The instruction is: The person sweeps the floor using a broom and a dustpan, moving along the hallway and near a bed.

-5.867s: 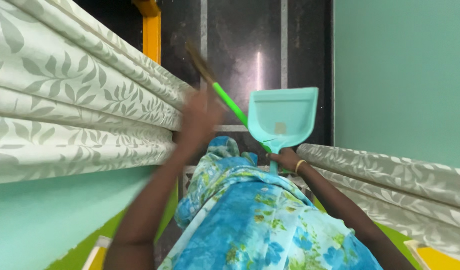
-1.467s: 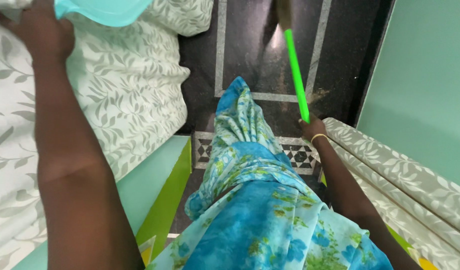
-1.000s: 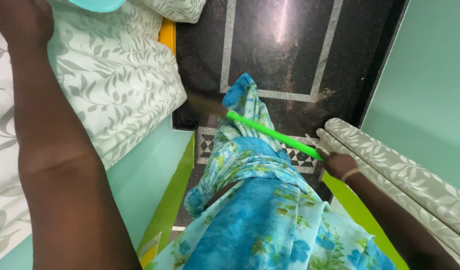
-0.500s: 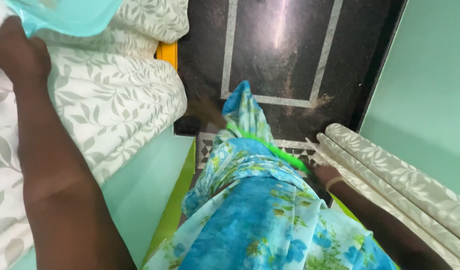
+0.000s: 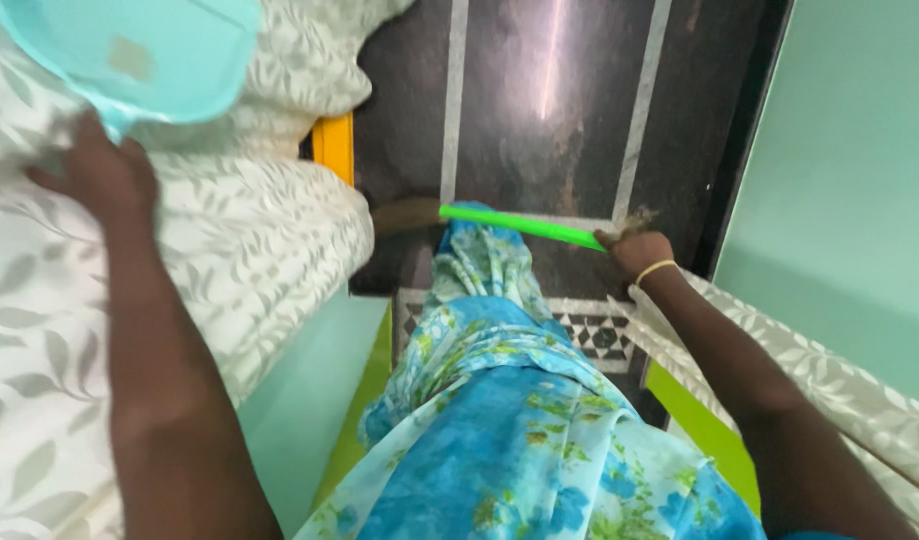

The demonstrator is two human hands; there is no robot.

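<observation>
floor: dark polished stone with pale inlaid lines, a glare streak toward 12 o'clock, and a black-and-white patterned border strip at the centre.
on the floor: broom bristles sweep it at the centre, by a yellow frame edge.
bed: at 9 o'clock, covered in leaf-print bedding.
dirt: small brown patch toward 2 o'clock.

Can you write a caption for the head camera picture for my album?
Left hand lifts a teal dustpan over leaf-print bedding; right hand holds a green-handled broom.
</observation>
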